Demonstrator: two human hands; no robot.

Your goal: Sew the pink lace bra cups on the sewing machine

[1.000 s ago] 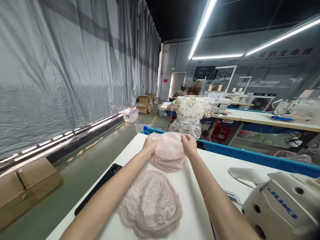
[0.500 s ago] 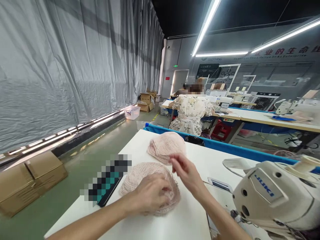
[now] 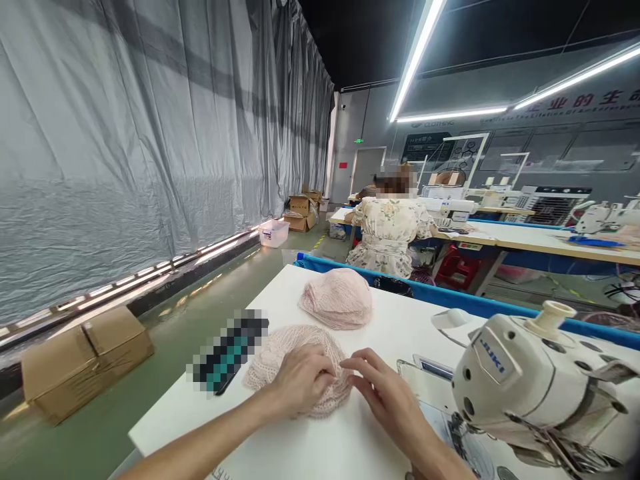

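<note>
A stack of pink lace pieces [image 3: 280, 357] lies on the white table [image 3: 320, 447] in front of me. My left hand [image 3: 300, 381] rests on top of that stack, fingers bent and pressing into the lace. My right hand [image 3: 387, 393] sits at the stack's right edge, fingertips touching the lace, fingers slightly curled and apart. A second, domed pile of pink lace [image 3: 337, 298] lies farther back on the table, apart from both hands.
A white sewing machine [image 3: 530, 380] stands close on the right. A blurred-out dark phone [image 3: 229, 350] lies at the table's left edge. A blue rail [image 3: 500, 308] bounds the far side. A person in a floral dress [image 3: 387, 230] sits beyond. Cardboard box [image 3: 85, 360] on the floor, left.
Both hands left the far lace pile and came back to the near stack. My left hand now rests on it and my right hand has dropped to its right edge.
</note>
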